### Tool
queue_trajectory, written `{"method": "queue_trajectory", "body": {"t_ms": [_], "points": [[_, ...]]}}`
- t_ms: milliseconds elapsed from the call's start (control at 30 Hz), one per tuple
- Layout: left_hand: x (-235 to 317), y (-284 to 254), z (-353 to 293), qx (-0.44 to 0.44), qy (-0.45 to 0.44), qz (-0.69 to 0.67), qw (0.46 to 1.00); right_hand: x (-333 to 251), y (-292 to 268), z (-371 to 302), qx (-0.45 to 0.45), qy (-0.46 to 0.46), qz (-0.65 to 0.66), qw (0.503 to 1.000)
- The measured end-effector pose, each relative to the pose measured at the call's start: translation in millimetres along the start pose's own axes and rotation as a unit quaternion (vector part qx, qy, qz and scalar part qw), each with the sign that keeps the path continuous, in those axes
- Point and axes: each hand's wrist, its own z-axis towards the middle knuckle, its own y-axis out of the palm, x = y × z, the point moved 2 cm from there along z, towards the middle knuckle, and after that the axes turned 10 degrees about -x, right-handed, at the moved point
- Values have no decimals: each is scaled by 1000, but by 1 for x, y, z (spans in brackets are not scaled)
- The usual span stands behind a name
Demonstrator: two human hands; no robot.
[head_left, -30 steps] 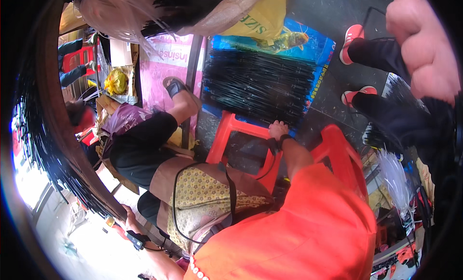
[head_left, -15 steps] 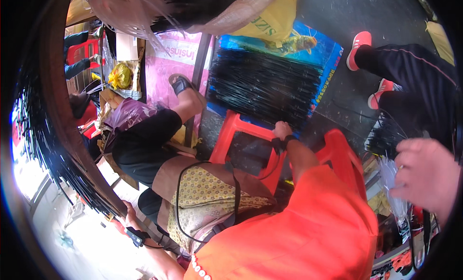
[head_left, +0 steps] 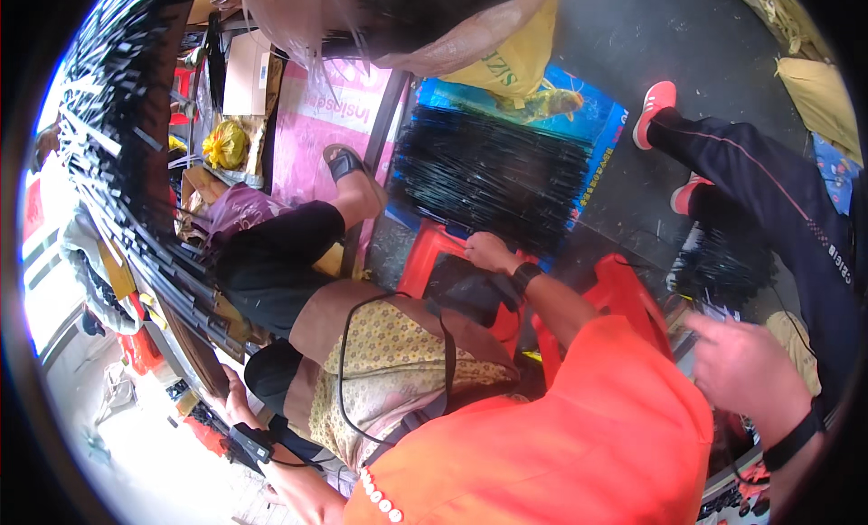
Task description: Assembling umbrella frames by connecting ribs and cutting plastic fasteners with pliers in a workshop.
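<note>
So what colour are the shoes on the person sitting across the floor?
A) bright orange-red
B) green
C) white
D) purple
A: the shoe at the end of the black trouser leg is bright orange-red, and a second one shows the same colour lower down, both resting on the dark floor beside the pile of thin black sticks.

Glossy red plastic stool, thin black shiny strips piled on a slick blue printed sheet, matt orange cloth sleeve, rough grey concrete floor, crinkled yellow plastic bag.
</note>
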Motion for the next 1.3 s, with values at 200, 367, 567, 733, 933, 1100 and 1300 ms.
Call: {"method": "queue_trajectory", "body": {"t_ms": [200, 367, 567, 733, 933, 1100, 1300], "points": [[6, -17, 15, -25, -21, -93, 995, -45, -38, -46, -63, 2, 12, 998], [17, -30, 55, -98, -3, -39, 994, -33, -59, -86, -77, 36, 23, 996], [10, -39, 74, -129, -29, -51, 990, -49, -77, -110, -60, 53, -71, 994], [-4, -31, 50, -163, -25, -64, 984, -56, -68, -85, -47, 49, -43, 997], [-35, -5, 8, -117, -29, -97, 988, -79, -34, -52, -103, -31, -38, 994], [-20, -26, 32, -189, -84, -117, 971, -113, -36, -76, -8, -8, -172, 985], [-24, -22, 19, -152, -90, -114, 978, -151, -59, -136, -67, 54, -127, 988]]}}
